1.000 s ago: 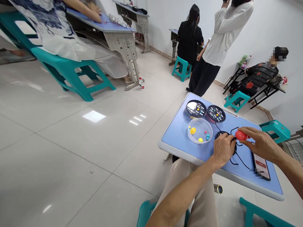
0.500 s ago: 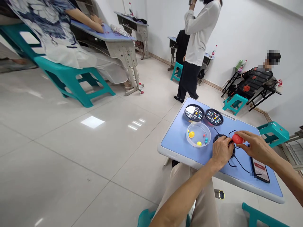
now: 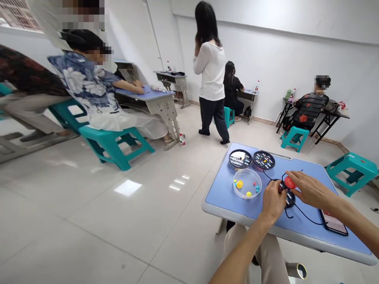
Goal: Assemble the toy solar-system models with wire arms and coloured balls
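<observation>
On the blue desk, my left hand [image 3: 274, 199] pinches part of a black wire-armed piece [image 3: 290, 199] with a round printed base. My right hand [image 3: 308, 188] has its fingers around a red ball [image 3: 289, 182] at the top of that piece. Thin black arms with hooked ends spread out from it over the desk. Left of my hands is a clear round tray [image 3: 247, 196] with yellow, orange, red and blue balls in it. Two round black discs with printed labels, one at the back left [image 3: 240, 158] and one beside it [image 3: 263, 159], lie behind the tray.
A phone [image 3: 334, 223] lies at the right of the desk [image 3: 219, 197]. A person in white [image 3: 211, 75] stands beyond it. Other people sit at desks to the left and back. Teal stools [image 3: 352, 169] and a bottle [image 3: 182, 139] stand on the floor.
The view has tilted up and shifted. The person in white has lowered their arm slightly and turned. My right hand has flattened over the red ball, which sits closer to my left hand.
</observation>
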Demonstrator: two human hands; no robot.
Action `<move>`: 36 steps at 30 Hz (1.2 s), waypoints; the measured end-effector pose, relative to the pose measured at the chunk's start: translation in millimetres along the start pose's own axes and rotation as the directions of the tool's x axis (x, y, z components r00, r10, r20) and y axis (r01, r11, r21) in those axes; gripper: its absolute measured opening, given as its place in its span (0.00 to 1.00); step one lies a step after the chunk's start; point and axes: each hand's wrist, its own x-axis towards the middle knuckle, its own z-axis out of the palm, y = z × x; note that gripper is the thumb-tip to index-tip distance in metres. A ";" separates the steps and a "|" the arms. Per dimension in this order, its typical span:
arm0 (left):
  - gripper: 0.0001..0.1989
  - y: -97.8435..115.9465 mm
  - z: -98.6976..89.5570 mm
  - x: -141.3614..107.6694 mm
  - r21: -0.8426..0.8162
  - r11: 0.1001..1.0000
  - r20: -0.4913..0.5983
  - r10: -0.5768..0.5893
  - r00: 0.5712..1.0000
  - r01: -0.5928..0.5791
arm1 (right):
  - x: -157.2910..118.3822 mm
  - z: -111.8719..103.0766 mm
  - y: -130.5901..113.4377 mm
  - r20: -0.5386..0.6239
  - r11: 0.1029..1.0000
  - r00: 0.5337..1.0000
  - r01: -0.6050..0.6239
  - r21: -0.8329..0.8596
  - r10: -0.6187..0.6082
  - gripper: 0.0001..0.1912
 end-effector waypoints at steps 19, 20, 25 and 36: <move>0.14 -1.9 -43.0 -43.4 0.042 0.998 -0.143 0.043 0.989 -0.037 | 3.1 -49.3 -25.9 -0.226 0.989 0.970 -0.059 0.138 0.090 0.16; 0.13 -4.6 -51.7 -50.3 0.061 0.997 -0.200 0.061 0.978 -0.050 | 9.6 -52.8 -37.5 -0.206 0.984 0.975 -0.051 0.173 0.087 0.14; 0.12 -30.6 -95.4 -70.5 0.192 0.981 -0.448 0.111 0.887 -0.025 | 62.3 -43.6 -99.3 0.080 0.958 0.995 0.033 0.283 -0.058 0.12; 0.15 -60.1 -113.3 -61.3 0.202 0.979 -0.426 0.089 0.900 -0.002 | 120.7 9.6 -145.6 0.219 0.953 0.972 0.013 0.301 -0.083 0.12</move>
